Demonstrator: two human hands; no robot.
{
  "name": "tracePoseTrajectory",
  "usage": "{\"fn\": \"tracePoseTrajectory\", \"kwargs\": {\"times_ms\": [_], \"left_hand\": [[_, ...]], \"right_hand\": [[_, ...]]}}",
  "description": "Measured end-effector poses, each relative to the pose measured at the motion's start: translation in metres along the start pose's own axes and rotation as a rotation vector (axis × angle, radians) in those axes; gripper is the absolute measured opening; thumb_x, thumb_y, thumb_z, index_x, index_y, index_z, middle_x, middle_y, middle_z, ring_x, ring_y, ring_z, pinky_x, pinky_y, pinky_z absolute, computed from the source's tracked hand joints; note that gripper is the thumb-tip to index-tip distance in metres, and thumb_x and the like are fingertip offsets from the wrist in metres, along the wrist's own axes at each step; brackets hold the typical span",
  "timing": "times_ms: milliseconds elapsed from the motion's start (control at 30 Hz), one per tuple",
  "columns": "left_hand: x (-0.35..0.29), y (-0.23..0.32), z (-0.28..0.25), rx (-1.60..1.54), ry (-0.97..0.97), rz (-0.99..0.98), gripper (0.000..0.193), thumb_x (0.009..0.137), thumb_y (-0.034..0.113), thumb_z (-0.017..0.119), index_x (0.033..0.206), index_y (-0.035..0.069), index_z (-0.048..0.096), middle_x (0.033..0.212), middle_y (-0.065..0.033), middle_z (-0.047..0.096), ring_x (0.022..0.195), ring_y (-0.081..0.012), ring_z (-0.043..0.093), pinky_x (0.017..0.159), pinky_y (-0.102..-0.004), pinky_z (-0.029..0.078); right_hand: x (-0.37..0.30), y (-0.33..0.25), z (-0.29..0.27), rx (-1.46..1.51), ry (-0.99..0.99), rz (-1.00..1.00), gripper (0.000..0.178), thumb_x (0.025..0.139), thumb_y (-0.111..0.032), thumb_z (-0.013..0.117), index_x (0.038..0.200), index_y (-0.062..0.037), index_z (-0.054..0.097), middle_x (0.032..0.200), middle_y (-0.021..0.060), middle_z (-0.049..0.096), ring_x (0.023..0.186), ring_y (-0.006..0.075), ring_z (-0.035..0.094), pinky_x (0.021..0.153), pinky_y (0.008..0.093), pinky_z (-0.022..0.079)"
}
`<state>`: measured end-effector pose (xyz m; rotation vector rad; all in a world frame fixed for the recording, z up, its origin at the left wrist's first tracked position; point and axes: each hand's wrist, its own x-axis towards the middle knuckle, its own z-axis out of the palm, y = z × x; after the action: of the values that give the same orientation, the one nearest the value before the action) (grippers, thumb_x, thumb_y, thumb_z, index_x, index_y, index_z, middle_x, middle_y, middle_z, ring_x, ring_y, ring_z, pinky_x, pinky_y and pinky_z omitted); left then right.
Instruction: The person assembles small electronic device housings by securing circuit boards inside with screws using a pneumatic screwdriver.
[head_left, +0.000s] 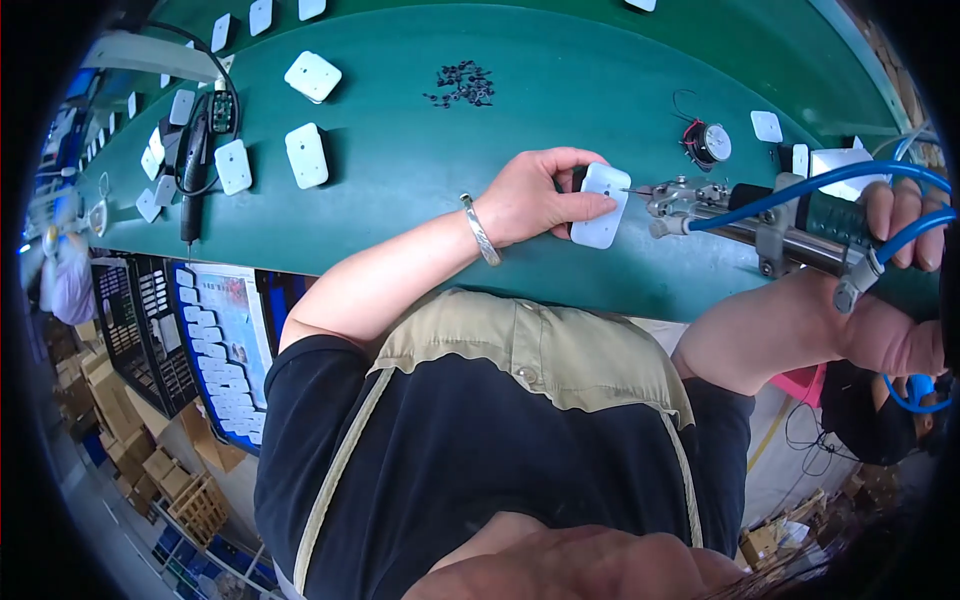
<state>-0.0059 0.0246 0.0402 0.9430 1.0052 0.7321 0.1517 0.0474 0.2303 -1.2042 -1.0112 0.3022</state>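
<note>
My left hand [550, 197] grips a small white rounded-corner casing [598, 222] by its left edge, thumb on top and fingers around the side. My right hand [905, 225], at the far right, is wrapped round the dark ribbed handle of a power screwdriver [740, 222] with a metal barrel and blue air hoses. Its thin tip points left and meets the casing's upper face near a small hole; whether a screw sits there I cannot tell. Part of the right hand is hidden by the hoses and the picture's dark rim.
On the green table, a pile of small dark screws [463, 84] lies farther back. Several white casings [307, 156] stand at left, beside a black corded electric screwdriver [192, 165]. At right sits a round motor-like part with wires [712, 144]. A blue-rimmed tray [225, 375] stands below the table's front edge.
</note>
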Motion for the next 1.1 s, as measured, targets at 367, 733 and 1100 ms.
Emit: {"fn": "tracePoseTrajectory", "kwargs": {"times_ms": [367,733,1100], "left_hand": [[0.001,0.006,0.005,-0.066,-0.007,0.007,0.037,0.072,0.016,0.071,0.105,0.005,0.058,0.066,0.0014,0.054,0.057,-0.0040,0.053,0.044,-0.0185,0.046],[-0.001,0.012,0.006,-0.098,-0.017,0.012,0.038,0.072,0.016,0.071,0.106,0.005,0.058,0.065,0.0008,0.055,0.054,-0.0042,0.053,0.044,-0.0184,0.046],[-0.001,0.000,-0.013,0.028,0.075,0.068,0.031,0.075,0.012,0.067,0.104,0.007,0.059,0.072,0.0019,0.054,0.062,-0.0047,0.052,0.049,-0.0196,0.045]], "right_hand": [[0.025,0.039,-0.009,1.052,-0.914,-0.131,0.044,0.089,-0.041,0.042,0.112,-0.0035,0.041,0.055,0.0057,0.041,0.038,0.0144,0.035,0.034,0.0259,0.033],[0.029,0.041,-0.009,1.164,-1.045,-0.033,0.044,0.088,-0.042,0.044,0.110,-0.0042,0.041,0.065,0.0087,0.053,0.043,0.0159,0.042,0.040,0.0287,0.040],[0.037,0.037,-0.016,1.077,-0.993,-0.034,0.037,0.082,-0.034,0.057,0.104,-0.0049,0.049,0.069,0.0101,0.058,0.045,0.0140,0.049,0.040,0.0197,0.045]]}}
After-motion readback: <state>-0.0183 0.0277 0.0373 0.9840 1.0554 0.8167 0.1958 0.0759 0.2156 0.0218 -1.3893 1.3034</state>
